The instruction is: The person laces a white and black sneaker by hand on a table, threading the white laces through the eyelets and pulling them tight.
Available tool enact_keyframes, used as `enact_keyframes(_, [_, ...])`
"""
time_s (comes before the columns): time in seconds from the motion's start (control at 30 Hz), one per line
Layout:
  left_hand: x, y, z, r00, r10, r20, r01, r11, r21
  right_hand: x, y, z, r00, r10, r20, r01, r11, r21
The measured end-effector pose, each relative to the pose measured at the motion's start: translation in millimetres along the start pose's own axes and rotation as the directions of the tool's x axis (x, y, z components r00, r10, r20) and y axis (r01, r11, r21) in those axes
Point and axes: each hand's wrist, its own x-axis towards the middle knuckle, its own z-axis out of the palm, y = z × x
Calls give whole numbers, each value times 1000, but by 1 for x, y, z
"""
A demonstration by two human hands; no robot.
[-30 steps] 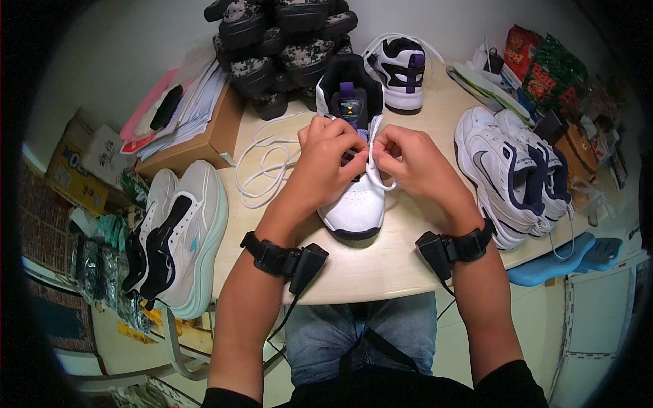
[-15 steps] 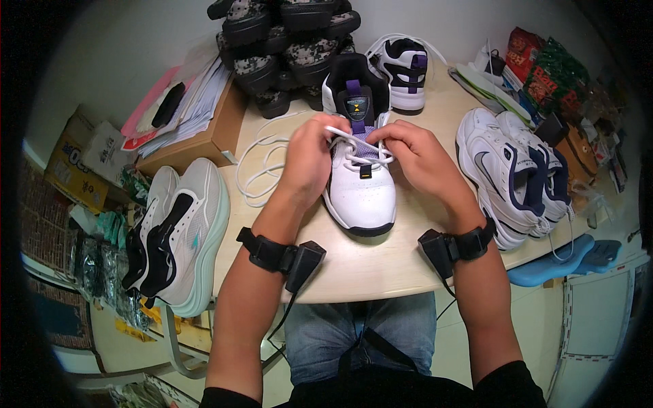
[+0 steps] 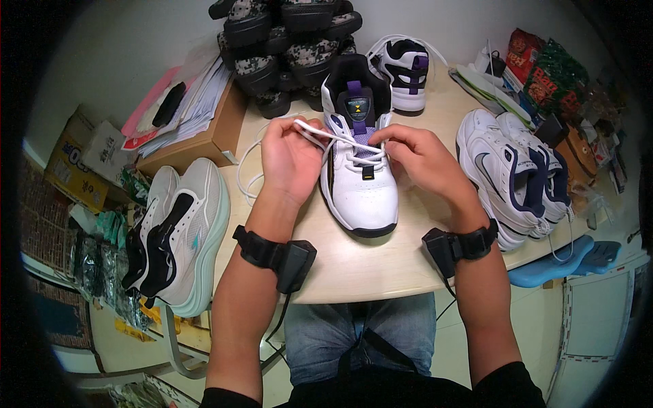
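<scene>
At the middle of the worktop [image 3: 381, 272], close to its near edge, I see a white shoe [image 3: 359, 177] standing upright, toe toward me, with a black collar and a purple tongue loop. My left hand [image 3: 291, 158] sits just beside the shoe's left side, fingers curled shut around the white lace [image 3: 326, 138], which runs taut from that hand across the eyelets. My right hand [image 3: 418, 160] rests against the shoe's right side, fingers bent and pinching the lace near the upper eyelets. Slack lace loops out over the worktop to the left of my left hand. Both wrists carry black bands [image 3: 275, 253] with small boxes.

At the far edge stands a 2nd white shoe [image 3: 406, 71] with purple trim, and left of it a heap of camouflage shoes [image 3: 282, 41]. Along the right edge lie 2 white-and-navy shoes [image 3: 517, 173], side by side. At the far left corner is a cardboard box [image 3: 197, 139] topped with papers. Off the left edge, a pair of pale green-soled shoes [image 3: 178, 231] rests on a lower surface.
</scene>
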Motion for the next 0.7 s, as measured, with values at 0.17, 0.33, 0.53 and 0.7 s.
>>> enact_keyframes(0.17, [-6,3,5,972,155,174,-225,818,530,-3,-17,-7,932,288,221,-313,946,86])
enact_keyframes(0.33, [-19,2,16,825,29,565,-566,23,824,-4,-10,-3,987,127,95,-122,991,-63])
enact_keyframes(0.53, [-18,7,16,831,-3,557,-555,-94,827,-3,-7,0,999,25,-25,-29,985,-172])
enact_keyframes(0.7, [-17,8,15,843,24,538,-528,-160,834,-1,0,-2,999,44,-31,-47,991,-129])
